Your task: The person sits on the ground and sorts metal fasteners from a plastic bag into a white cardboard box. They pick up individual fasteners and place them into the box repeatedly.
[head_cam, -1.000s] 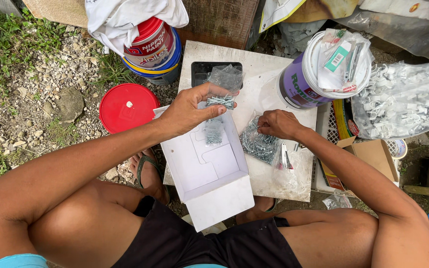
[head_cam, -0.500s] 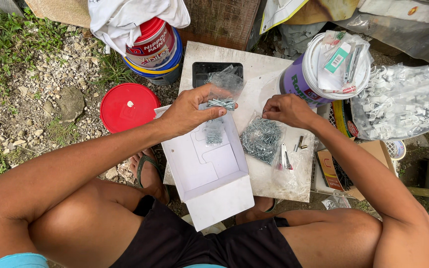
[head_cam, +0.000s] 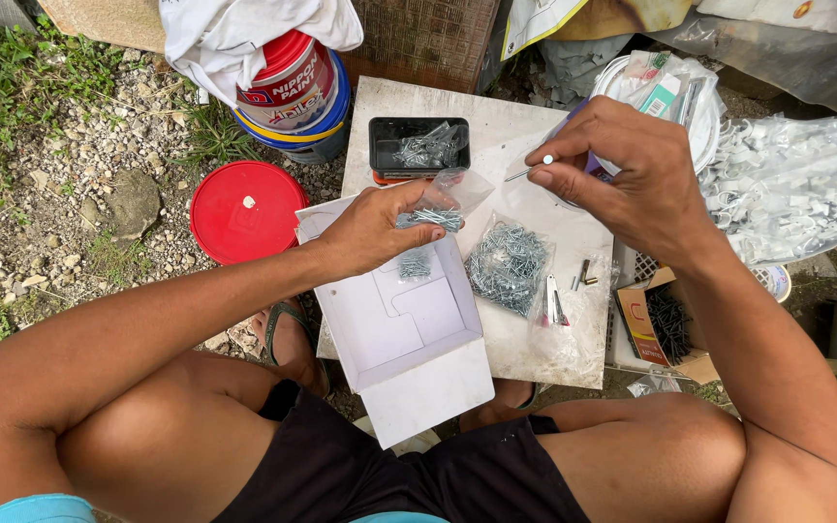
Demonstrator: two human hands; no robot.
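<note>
My left hand (head_cam: 375,230) pinches a small clear plastic bag (head_cam: 443,199) with a bundle of thin metal nails at its mouth, above an open white cardboard box (head_cam: 409,329). A small heap of nails (head_cam: 415,263) lies in the box under that hand. My right hand (head_cam: 622,174) is raised over the white board (head_cam: 525,145) and pinches a single nail (head_cam: 525,170) between thumb and fingers. A larger clear bag of nails (head_cam: 508,266) lies flat on the board between the hands.
A black tray (head_cam: 418,145) of metal bits sits at the board's far side. A red lid (head_cam: 247,211) and a paint bucket (head_cam: 293,92) under white cloth are at left. Bags of white clips (head_cam: 787,189) and a cardboard box of dark screws (head_cam: 666,324) are at right.
My right hand has lifted from the bag of nails on the board, up and to the right, with one nail pinched. The left hand has stayed over the white box.
</note>
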